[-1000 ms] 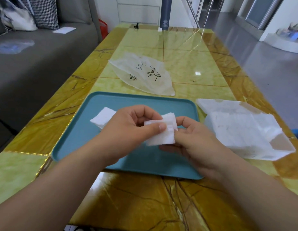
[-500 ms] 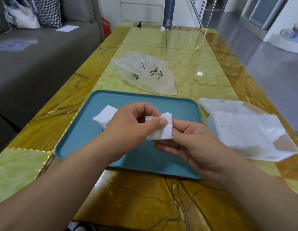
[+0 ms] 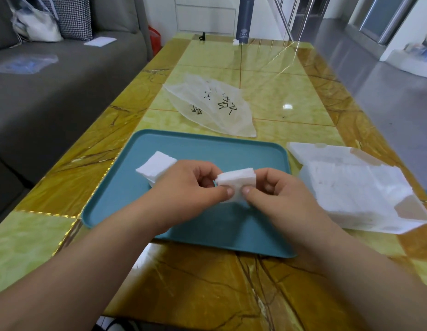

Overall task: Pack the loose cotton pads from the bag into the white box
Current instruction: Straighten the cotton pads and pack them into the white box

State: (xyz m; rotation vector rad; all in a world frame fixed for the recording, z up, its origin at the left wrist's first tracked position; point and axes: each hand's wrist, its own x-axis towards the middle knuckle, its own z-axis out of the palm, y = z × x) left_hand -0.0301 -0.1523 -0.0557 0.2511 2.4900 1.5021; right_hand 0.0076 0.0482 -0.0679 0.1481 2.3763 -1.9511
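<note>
Both hands are working above the teal tray (image 3: 231, 225). The left hand (image 3: 186, 187) is pinching a small stack of cotton pads (image 3: 236, 183) between thumb and curled fingers. The right hand (image 3: 281, 199) is pinching the same stack from the opposite side, with its thumb on the near face. The stack is being held clear of the tray, between the two hands, with its edges roughly squared.

A second stack (image 3: 155, 167) is lying on the tray just beyond the left hand, partly hidden by it. The bag (image 3: 212, 108) is lying flat on the surface (image 3: 207, 283) beyond the tray and appears emptied; no pads are showing inside it. The white box (image 3: 408, 209) is sitting open on the surface just right of the tray, and white material, apparently pads, is already filling much of it.

Assessment: the task is looking well advanced. Emptying the bag appears done, and most pads seem boxed. Two lots are awaiting packing: the held stack, which is being tidied for transfer to the box, and the stack on the tray. Whether the box lid will need closing cannot be judged.
</note>
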